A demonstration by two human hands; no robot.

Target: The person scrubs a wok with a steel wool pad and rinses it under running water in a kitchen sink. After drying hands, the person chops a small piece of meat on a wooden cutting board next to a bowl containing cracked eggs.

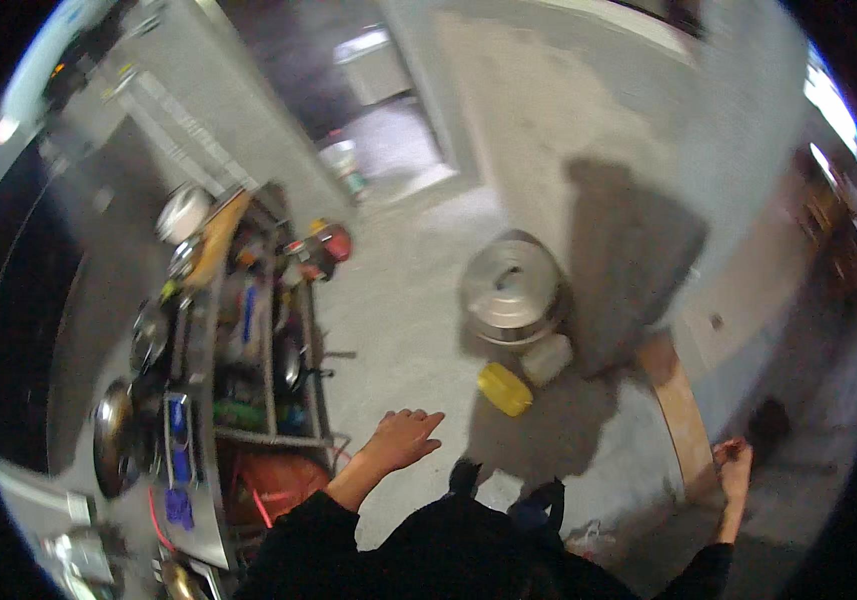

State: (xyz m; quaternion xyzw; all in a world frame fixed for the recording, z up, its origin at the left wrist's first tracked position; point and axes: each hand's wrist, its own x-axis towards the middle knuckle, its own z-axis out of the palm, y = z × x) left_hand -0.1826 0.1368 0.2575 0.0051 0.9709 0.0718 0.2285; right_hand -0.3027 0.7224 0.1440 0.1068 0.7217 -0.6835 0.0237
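Note:
My left hand (402, 439) hangs over the pale floor, palm down, fingers a little apart and nothing in it. To its right on the floor lies a yellow plastic container (505, 389), touching or close beside a whitish container (547, 360). Just beyond them stands a large round lidded metal pot (511, 289). Far to the right, my right hand (734, 459) is raised with bent fingers near the end of a curved-looking wooden board (682, 420). Whether it holds something small is not clear, as the picture is blurred there.
On the left stands a metal rack (210, 450) crowded with pans, utensils and a wooden cutting board (222, 244). An orange-red basin (278, 484) sits low in it. Ahead, a plastic bottle (346, 165) stands by a doorway, with a white box (373, 67) beyond. A grey wall runs along the right.

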